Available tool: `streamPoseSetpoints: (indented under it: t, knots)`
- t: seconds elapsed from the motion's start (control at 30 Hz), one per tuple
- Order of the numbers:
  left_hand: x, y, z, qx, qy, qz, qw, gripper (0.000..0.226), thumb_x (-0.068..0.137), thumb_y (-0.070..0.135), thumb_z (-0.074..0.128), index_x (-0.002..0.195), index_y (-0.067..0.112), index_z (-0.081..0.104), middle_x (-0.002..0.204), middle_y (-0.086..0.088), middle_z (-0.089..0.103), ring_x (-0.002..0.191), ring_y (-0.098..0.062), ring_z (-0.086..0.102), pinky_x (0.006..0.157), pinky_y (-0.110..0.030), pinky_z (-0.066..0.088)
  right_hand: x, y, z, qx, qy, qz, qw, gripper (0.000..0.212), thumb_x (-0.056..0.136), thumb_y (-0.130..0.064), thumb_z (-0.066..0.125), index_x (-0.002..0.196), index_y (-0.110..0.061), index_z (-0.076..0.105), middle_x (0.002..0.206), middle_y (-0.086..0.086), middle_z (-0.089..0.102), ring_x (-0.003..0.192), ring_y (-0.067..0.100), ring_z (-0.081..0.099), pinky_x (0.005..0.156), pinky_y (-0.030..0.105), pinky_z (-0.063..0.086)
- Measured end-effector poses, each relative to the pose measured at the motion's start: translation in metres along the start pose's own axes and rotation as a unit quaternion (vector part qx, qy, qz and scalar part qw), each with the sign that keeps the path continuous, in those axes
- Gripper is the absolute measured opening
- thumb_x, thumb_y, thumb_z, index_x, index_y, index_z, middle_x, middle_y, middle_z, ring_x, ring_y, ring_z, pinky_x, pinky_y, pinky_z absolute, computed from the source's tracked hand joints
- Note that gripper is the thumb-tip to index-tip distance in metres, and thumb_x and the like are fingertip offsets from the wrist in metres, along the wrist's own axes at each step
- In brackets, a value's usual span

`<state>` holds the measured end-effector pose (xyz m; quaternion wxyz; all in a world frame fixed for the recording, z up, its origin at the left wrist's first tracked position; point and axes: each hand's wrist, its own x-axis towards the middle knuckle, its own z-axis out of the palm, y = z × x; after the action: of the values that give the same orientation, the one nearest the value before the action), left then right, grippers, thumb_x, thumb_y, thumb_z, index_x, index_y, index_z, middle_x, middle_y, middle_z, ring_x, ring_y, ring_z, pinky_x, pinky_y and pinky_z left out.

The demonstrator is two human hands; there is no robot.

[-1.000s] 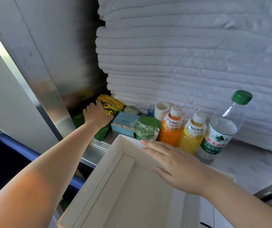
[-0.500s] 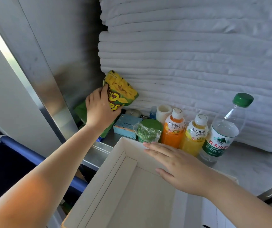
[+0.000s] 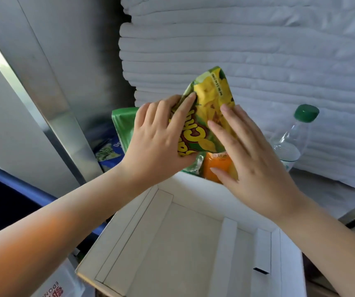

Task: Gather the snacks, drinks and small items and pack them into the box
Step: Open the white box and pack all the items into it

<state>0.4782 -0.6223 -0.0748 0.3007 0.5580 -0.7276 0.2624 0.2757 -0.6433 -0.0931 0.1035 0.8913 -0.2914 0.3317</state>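
A yellow and green chip bag is held up above the far edge of the open white box. My left hand grips the bag's left side. My right hand lies flat against its right side, fingers spread. Below the bag an orange drink bottle shows partly behind the box rim. A clear water bottle with a green cap stands to the right. The box holds nothing.
A second green snack bag and a blue packet stand at the back left. A tall stack of folded white linen fills the back. A metal post and a blue rail run on the left.
My left hand lifted the chip bag from the back left corner and carried it right, over the box's far edge. My right hand left the box rim and met the bag.
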Motion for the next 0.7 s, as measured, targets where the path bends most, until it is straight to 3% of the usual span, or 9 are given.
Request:
streamPoseSetpoints:
  t: [0.1,0.3,0.47,0.7]
  knots:
    - [-0.013,0.017,-0.009,-0.021,-0.048,-0.003,0.999,0.086,0.07,0.057,0.06,0.138,0.007,0.044,0.124,-0.014,0.053,0.111,-0.031,0.051,0.099,-0.042,0.032,-0.002,0.001,-0.008,-0.015,-0.016,0.006,1.0,0.078,0.081,-0.029,0.071,0.145,-0.01,0.032,0.155,0.014,0.018,0.144,0.029,0.013,0.115,0.044,0.021]
    - [-0.043,0.036,-0.015,-0.005,-0.106,0.038,0.994,0.079,0.068,0.046,0.064,0.134,0.006,0.05,0.123,-0.013,0.056,0.11,-0.031,0.053,0.099,-0.041,0.032,-0.014,-0.005,-0.017,-0.084,-0.134,-0.001,0.987,0.12,0.057,-0.051,0.079,0.15,-0.012,0.014,0.158,0.012,0.007,0.145,0.028,0.0,0.118,0.043,0.006]
    - [-0.061,0.044,-0.015,-0.023,-0.2,0.038,0.979,0.08,0.068,0.057,0.063,0.13,0.006,0.053,0.123,-0.01,0.057,0.11,-0.027,0.054,0.099,-0.037,0.032,-0.026,-0.008,-0.014,-0.098,-0.231,-0.017,0.968,0.128,0.052,-0.065,0.076,0.15,-0.011,0.014,0.154,0.015,0.019,0.144,0.029,0.013,0.115,0.045,0.021]
    - [-0.085,0.047,-0.019,-0.026,-0.329,0.057,0.942,0.088,0.072,0.077,0.038,0.131,0.013,0.05,0.125,-0.002,0.058,0.11,-0.02,0.057,0.096,-0.031,0.042,-0.04,-0.015,-0.004,-0.091,-0.33,-0.053,0.938,0.122,0.047,-0.074,0.064,0.145,-0.013,0.025,0.141,0.011,0.033,0.133,0.029,0.029,0.106,0.042,0.035]
